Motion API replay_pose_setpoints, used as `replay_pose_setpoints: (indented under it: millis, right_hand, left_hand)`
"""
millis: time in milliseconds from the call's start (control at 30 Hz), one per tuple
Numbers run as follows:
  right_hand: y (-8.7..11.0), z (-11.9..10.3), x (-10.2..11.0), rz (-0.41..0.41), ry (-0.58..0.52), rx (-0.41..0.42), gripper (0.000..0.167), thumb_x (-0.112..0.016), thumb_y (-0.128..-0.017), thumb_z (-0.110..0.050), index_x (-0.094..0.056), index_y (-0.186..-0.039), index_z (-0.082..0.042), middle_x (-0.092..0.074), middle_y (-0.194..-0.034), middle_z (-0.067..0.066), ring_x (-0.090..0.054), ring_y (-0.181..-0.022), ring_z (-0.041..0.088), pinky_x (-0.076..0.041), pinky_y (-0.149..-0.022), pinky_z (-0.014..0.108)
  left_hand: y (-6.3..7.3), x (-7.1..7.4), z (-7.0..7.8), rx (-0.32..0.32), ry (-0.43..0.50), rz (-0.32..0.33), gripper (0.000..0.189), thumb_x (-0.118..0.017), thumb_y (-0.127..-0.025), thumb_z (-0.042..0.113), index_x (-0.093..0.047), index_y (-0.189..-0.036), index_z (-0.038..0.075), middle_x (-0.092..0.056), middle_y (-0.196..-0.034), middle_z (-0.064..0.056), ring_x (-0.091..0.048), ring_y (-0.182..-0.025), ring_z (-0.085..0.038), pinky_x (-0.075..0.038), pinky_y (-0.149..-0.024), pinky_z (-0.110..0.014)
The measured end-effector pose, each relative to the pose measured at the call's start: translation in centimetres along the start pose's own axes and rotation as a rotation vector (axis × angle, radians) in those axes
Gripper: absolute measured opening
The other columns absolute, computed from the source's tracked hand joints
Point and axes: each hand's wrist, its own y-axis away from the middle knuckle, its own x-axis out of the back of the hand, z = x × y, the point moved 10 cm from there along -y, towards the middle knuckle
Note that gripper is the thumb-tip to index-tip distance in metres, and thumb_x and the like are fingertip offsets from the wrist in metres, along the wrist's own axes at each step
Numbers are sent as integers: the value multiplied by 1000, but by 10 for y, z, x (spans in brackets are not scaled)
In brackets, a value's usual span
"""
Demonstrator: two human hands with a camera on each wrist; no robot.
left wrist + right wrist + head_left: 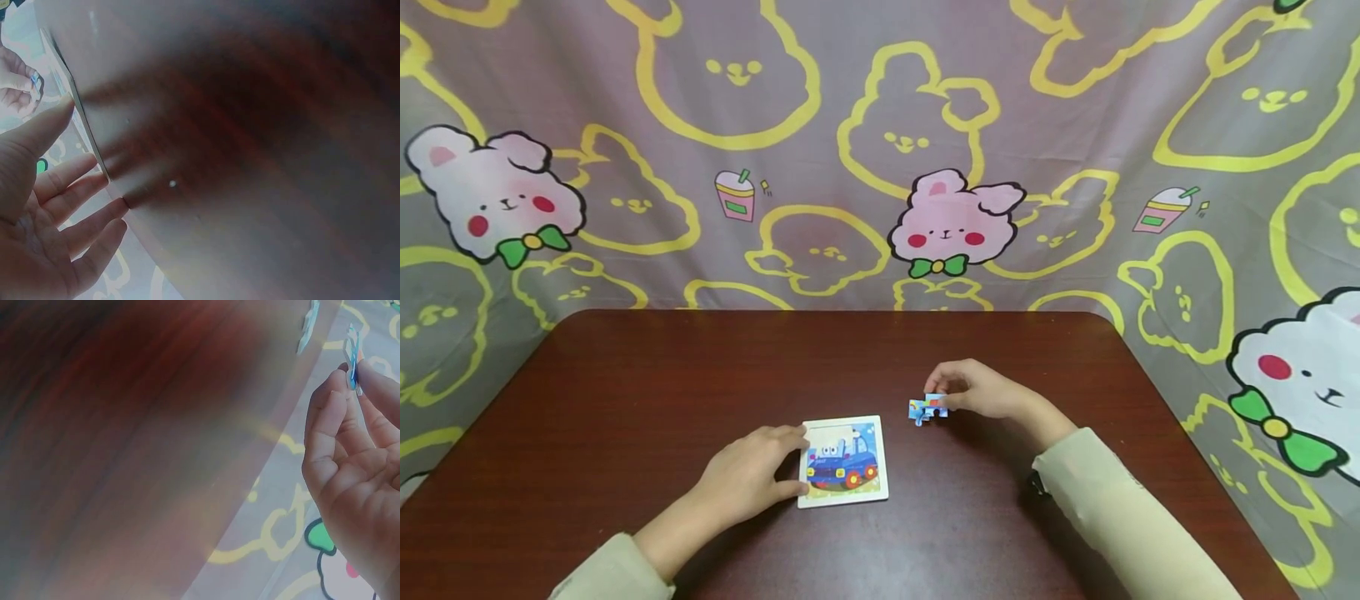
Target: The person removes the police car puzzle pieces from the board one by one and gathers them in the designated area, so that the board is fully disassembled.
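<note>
Puzzle board [844, 500], one: pale frame, blue car picture, flat on the dark wood counter [685, 358]; bare white patch toward its 11 o'clock.
Left hand [745, 477], one: at the board's 9 o'clock, thumb and fingers spread and slightly bent, fingertips touching the edge, nothing gripped.
Right hand [981, 392], one: at the board's 2 o'clock, thumb and fingertips closed in a pinch on a blue puzzle piece [937, 405].
Loose piece [917, 411], one: on the counter, at the right hand's 8 o'clock.
Printed curtain [820, 167]: behind, at 12 o'clock.
</note>
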Motion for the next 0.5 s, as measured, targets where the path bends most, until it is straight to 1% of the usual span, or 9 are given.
replay_pose_setpoints:
  millis: [200, 367, 500]
  right_hand:
    - [7, 10, 6, 0, 5, -11, 12, -66, -91, 0, -66, -103, -3, -63, -84, 6, -56, -77, 13, -48, -69, 23]
    - [11, 16, 9, 2, 0, -12, 13, -65, -90, 3, -66, -103, 0, -64, -83, 10, -56, -76, 12, -48, -67, 23]
    - [11, 20, 7, -13, -21, -25, 14, -64, -90, 6, -65, -104, 3, -64, -82, 14, -55, -73, 11, -46, -64, 21]
  left_hand:
    - [0, 0, 0, -5, -1, 3, 54, -87, -73, 38, -71, -116, 10, -65, -135, -6, -62, -122, -27, -54, -96, -48]
    - [0, 0, 0, -6, 5, 4, 54, -87, -73, 38, -71, -116, 10, -65, -135, -6, -62, -122, -28, -54, -96, -48]
    - [0, 1, 0, -11, 6, 5, 54, -87, -73, 38, -71, -116, 10, -65, -135, -7, -62, -122, -28, -53, -96, -47]
